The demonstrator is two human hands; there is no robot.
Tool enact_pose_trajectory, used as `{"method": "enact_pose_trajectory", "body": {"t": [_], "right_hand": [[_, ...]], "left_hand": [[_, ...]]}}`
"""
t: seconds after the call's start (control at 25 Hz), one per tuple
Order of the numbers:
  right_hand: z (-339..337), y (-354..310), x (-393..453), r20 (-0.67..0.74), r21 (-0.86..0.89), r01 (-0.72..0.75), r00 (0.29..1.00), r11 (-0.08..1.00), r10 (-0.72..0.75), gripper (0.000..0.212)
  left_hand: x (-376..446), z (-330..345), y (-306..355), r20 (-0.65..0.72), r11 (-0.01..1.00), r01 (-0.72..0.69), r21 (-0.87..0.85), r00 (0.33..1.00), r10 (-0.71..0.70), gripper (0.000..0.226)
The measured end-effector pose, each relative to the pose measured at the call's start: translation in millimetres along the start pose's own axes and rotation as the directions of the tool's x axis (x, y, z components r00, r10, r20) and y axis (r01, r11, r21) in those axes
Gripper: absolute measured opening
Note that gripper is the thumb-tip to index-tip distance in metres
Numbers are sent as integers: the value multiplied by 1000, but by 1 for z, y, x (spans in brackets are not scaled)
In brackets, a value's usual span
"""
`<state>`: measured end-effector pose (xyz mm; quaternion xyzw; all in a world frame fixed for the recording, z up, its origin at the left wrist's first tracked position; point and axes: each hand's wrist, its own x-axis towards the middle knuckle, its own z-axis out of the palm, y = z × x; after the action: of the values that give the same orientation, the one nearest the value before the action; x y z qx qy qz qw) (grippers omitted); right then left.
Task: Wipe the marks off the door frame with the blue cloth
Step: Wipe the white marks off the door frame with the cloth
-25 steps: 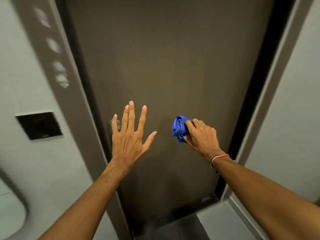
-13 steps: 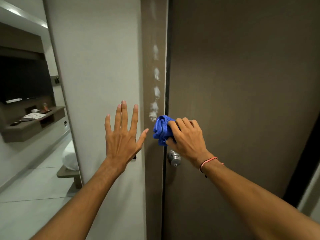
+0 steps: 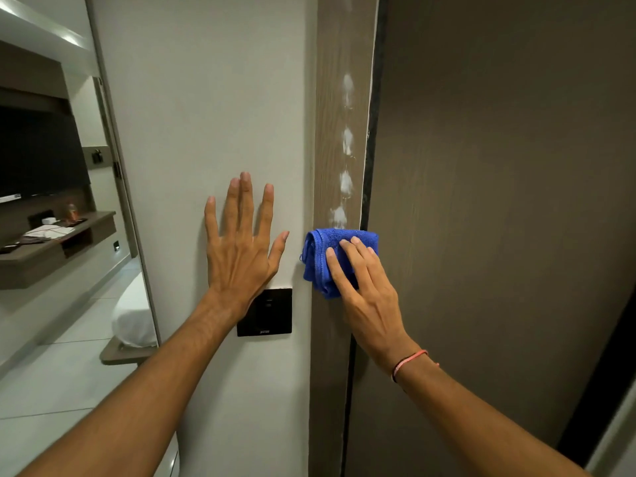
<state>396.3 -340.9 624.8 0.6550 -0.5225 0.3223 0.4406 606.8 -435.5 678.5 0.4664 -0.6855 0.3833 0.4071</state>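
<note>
A hotel-style bedroom, seen from its entrance. A dark brown door [image 3: 499, 201] sits in a wood-grain door frame [image 3: 330, 132] beside a plain pale wall [image 3: 206, 98] carrying a black switch plate [image 3: 272, 316]. Left of the wall, the view takes in a wall-mounted television [image 3: 38, 153], a floating shelf desk [image 3: 51, 246] with small items, a bed corner with white bedding [image 3: 132, 316], and pale tiled floor [image 3: 51, 380].

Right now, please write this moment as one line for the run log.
right hand: presses blue cloth on door frame | left hand: flat on wall | white marks: unwiped above cloth
</note>
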Motion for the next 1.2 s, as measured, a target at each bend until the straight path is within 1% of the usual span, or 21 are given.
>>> {"method": "enact_pose_trajectory", "body": {"t": [0.08,0.2,0.28,0.4,0.52,0.68,0.96,1.08,1.2], "right_hand": [[10,-12,-4,64,21,-81,995,997,79,57],[26,-24,-3,132,19,-162,979,987,158,75],[35,-23,-4,134,1,-166,977,986,164,81],[39,-18,-5,127,-21,-145,981,989,146,83],[38,-17,6,113,-8,-149,982,989,149,88],[24,-9,59,36,-2,-174,984,985,174,88],[-13,16,164,-125,11,-179,976,984,179,85],[-35,30,227,-182,29,-201,962,979,203,86],[-58,43,285,-210,32,-202,956,979,204,87]], "left_hand": [[0,10,-5,2,999,-35,6,999,35,72],[2,22,-11,-20,998,-61,26,998,62,73],[2,27,-11,-39,998,-66,24,997,66,75],[3,29,-12,-64,996,-85,29,994,87,75],[22,23,-11,-106,997,-74,34,991,77,73],[69,7,-11,-143,999,-42,29,989,46,73],[144,-20,-19,-196,998,-41,53,979,50,74],[183,-34,-30,-221,997,-39,71,974,54,76],[218,-46,-41,-246,996,-40,82,967,59,77]]}}
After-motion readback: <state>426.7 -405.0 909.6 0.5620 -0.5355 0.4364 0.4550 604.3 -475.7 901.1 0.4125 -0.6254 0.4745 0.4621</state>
